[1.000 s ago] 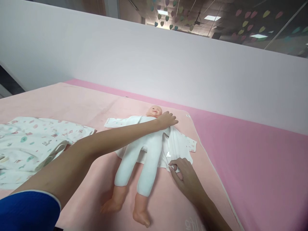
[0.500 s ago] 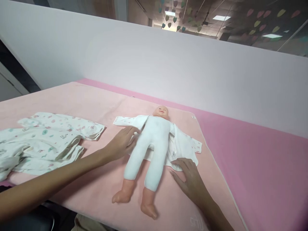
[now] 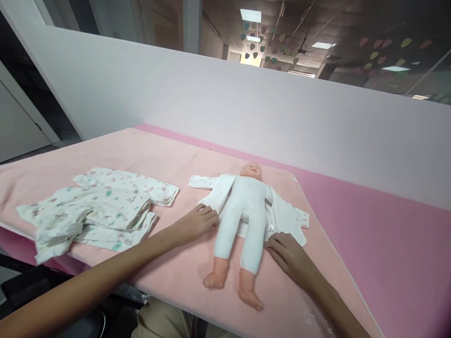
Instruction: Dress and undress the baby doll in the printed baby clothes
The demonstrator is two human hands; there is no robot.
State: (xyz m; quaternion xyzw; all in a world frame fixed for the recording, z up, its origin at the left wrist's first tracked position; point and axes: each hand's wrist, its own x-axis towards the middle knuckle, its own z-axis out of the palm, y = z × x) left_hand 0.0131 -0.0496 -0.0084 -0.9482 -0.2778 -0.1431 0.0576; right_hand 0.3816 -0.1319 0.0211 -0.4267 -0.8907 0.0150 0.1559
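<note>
A baby doll [image 3: 243, 220] with a white cloth body lies on its back on a pale pink blanket [image 3: 165, 159], head towards the wall. An open white printed jacket [image 3: 289, 216] is spread under it, sleeves out to both sides. My left hand [image 3: 197, 223] rests at the jacket's lower left edge beside the doll's hip, fingers curled onto the cloth. My right hand [image 3: 287, 253] lies on the jacket's lower right hem by the doll's thigh, fingers bent over the fabric edge.
A loose pile of white printed baby clothes [image 3: 95, 211] lies on the blanket to the left. A deeper pink mat [image 3: 387, 244] covers the surface on the right. A white partition wall [image 3: 246, 108] runs behind. The near table edge is just below the doll's feet.
My left hand came back from the doll's far shoulder to the jacket's left edge near the hip. My right hand stayed at the right hem. The view shifted left.
</note>
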